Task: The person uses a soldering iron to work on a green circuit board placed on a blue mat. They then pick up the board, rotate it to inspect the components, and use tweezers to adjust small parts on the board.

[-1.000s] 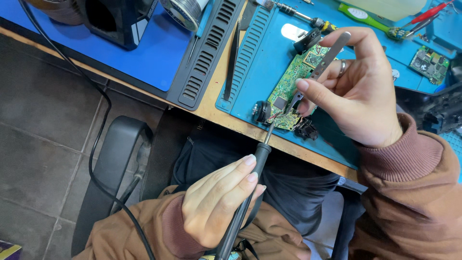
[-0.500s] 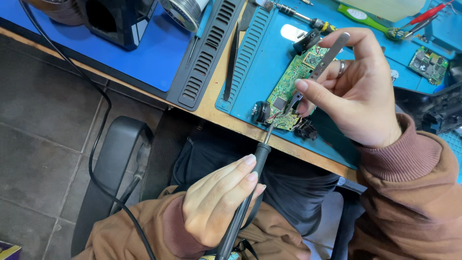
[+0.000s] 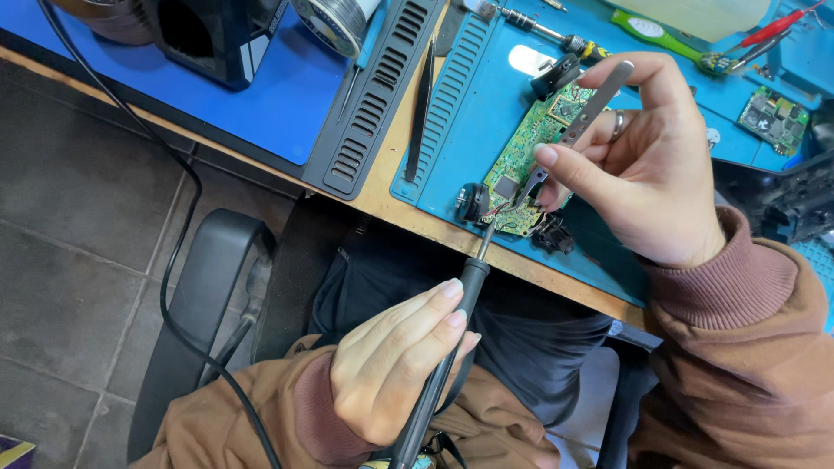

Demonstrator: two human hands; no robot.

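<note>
My left hand [image 3: 391, 365] grips a black soldering iron [image 3: 452, 334] like a pen, its thin tip touching the lower end of a green circuit board [image 3: 530, 152]. That board lies on a blue work mat [image 3: 486, 104] at the desk's near edge. My right hand [image 3: 638, 174], with a ring on one finger, holds metal tweezers [image 3: 578, 122] whose points meet the board beside the iron's tip. Small black parts [image 3: 473, 201] hang off the board's lower corner by thin wires.
A black slotted tray [image 3: 382, 95], a second pair of black tweezers [image 3: 420, 113], a solder spool [image 3: 334, 22], a screwdriver [image 3: 539, 30] and another small green board [image 3: 773, 117] lie on the desk. A black cable [image 3: 174, 252] runs down past the chair armrest [image 3: 204, 295].
</note>
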